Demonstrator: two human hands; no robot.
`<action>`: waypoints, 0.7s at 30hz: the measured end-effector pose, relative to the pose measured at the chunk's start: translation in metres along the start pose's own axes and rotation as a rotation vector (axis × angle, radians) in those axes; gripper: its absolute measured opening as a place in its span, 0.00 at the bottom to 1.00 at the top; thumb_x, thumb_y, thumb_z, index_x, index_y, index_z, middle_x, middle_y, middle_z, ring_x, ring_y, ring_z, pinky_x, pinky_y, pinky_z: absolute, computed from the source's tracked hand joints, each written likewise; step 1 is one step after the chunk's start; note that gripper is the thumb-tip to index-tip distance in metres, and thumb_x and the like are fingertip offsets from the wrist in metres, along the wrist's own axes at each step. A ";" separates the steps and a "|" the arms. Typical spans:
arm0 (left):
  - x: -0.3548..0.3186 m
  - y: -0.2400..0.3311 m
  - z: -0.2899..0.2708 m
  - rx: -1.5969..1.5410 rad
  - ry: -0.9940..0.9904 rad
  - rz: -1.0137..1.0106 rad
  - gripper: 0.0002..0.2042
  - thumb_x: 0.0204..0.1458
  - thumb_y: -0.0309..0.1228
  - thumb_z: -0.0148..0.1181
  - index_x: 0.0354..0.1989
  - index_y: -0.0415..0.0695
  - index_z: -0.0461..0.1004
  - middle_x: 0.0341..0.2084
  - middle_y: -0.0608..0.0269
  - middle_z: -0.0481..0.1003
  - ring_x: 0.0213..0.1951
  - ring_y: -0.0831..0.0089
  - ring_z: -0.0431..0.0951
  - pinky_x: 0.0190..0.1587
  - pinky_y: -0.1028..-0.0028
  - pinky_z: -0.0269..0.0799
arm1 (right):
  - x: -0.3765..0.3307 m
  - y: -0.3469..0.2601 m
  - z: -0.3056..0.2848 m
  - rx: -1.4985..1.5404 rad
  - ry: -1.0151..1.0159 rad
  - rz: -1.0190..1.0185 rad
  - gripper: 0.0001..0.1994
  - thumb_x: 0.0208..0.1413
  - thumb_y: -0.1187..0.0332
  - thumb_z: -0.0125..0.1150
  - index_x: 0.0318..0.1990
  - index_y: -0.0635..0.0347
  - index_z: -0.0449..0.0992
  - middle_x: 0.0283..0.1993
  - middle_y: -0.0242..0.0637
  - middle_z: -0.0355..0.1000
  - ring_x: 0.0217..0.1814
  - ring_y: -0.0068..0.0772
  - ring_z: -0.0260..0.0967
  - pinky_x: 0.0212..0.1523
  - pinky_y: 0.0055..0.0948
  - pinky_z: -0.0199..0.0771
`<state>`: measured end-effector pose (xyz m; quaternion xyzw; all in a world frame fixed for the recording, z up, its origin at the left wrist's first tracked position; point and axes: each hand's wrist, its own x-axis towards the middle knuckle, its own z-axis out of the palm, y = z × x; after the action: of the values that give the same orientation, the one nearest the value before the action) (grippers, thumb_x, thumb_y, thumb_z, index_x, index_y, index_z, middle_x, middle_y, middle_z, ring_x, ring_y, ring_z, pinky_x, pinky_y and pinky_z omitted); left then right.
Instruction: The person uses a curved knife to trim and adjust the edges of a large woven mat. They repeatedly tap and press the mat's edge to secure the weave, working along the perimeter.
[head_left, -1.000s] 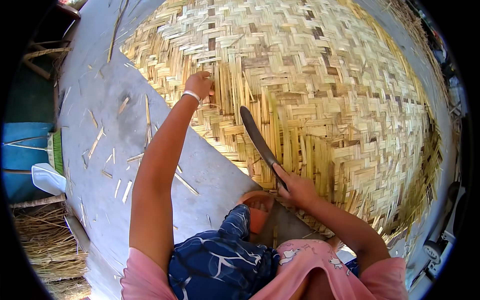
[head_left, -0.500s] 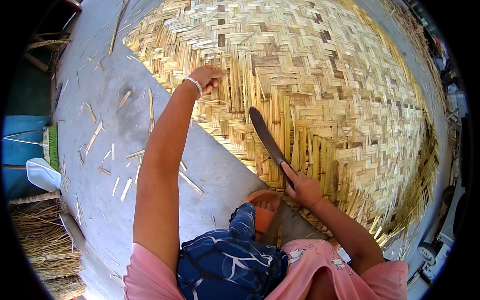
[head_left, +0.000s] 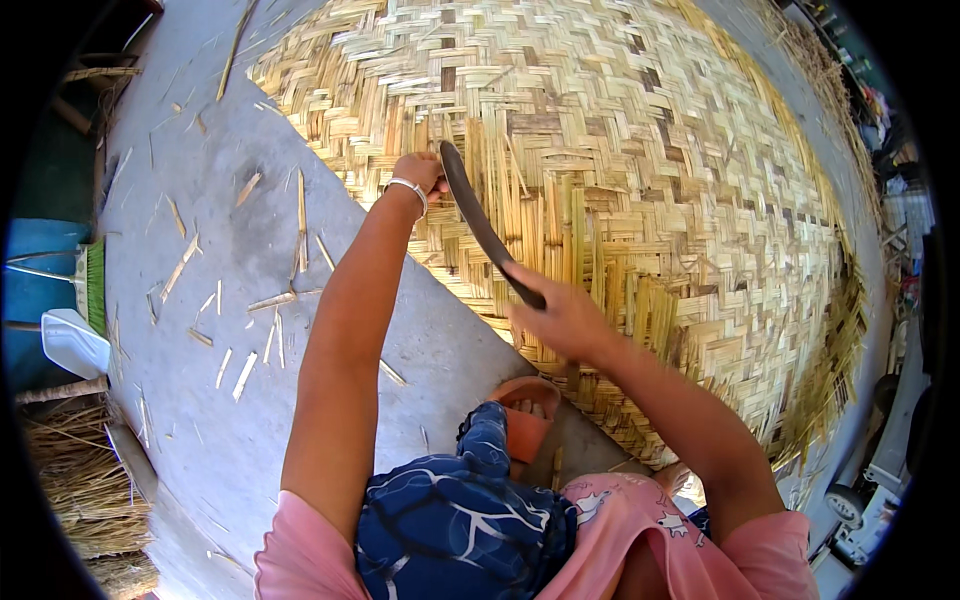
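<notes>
A large woven mat of pale yellow and brown flat strips (head_left: 640,190) lies on the floor, with loose strip ends (head_left: 575,235) standing out along its near left edge. My right hand (head_left: 565,318), slightly blurred, grips a long machete (head_left: 482,222) with a dark, curved blade. The blade slants up and left over the mat, its tip right beside my left hand (head_left: 422,172). A pale bracelet circles that wrist. The left fingers are curled closed at the strips; the blade tip partly covers them, and what they pinch cannot be made out.
Cut strip scraps (head_left: 240,375) litter the grey floor (head_left: 210,290) at left. A white dustpan (head_left: 75,340), a green broom (head_left: 92,285) and straw bundles (head_left: 85,480) line the left side. My foot in an orange sandal (head_left: 527,430) is by the mat's edge. A wheeled object (head_left: 850,505) stands right.
My right hand has moved up and left with the machete, bringing the blade tip from the mat's middle strips to beside my left hand. The left hand has shifted slightly right and down.
</notes>
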<state>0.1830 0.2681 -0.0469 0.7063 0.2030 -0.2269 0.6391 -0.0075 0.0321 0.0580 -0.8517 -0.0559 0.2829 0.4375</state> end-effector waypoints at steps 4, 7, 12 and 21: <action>-0.001 -0.007 -0.005 -0.144 -0.056 -0.016 0.05 0.53 0.28 0.59 0.29 0.42 0.73 0.15 0.68 0.71 0.14 0.82 0.68 0.12 0.82 0.60 | 0.065 -0.022 -0.020 0.270 -0.070 0.120 0.32 0.52 0.52 0.60 0.62 0.57 0.64 0.22 0.32 0.67 0.21 0.27 0.62 0.21 0.28 0.60; -0.007 -0.009 -0.009 -0.266 -0.125 -0.003 0.07 0.55 0.34 0.60 0.29 0.46 0.72 0.15 0.74 0.69 0.15 0.85 0.67 0.13 0.86 0.61 | 0.075 -0.039 -0.047 0.359 -0.235 0.313 0.30 0.52 0.54 0.61 0.60 0.57 0.66 0.18 0.26 0.56 0.17 0.18 0.50 0.15 0.22 0.46; -0.012 -0.007 -0.009 -0.301 -0.134 -0.010 0.07 0.55 0.35 0.60 0.31 0.45 0.73 0.16 0.74 0.69 0.14 0.85 0.67 0.13 0.86 0.61 | 0.072 -0.061 -0.060 0.190 -0.258 0.350 0.28 0.51 0.56 0.62 0.58 0.57 0.68 0.17 0.24 0.52 0.15 0.17 0.47 0.14 0.22 0.43; -0.010 -0.001 -0.012 -0.201 -0.168 0.022 0.11 0.56 0.40 0.59 0.30 0.45 0.73 0.15 0.73 0.68 0.14 0.84 0.66 0.12 0.84 0.58 | 0.074 -0.068 -0.075 0.148 -0.319 0.454 0.22 0.52 0.56 0.56 0.54 0.54 0.73 0.17 0.27 0.58 0.13 0.20 0.50 0.14 0.25 0.48</action>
<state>0.1755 0.2805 -0.0408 0.6194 0.1628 -0.2569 0.7238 0.1040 0.0453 0.1128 -0.7530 0.0889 0.5072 0.4096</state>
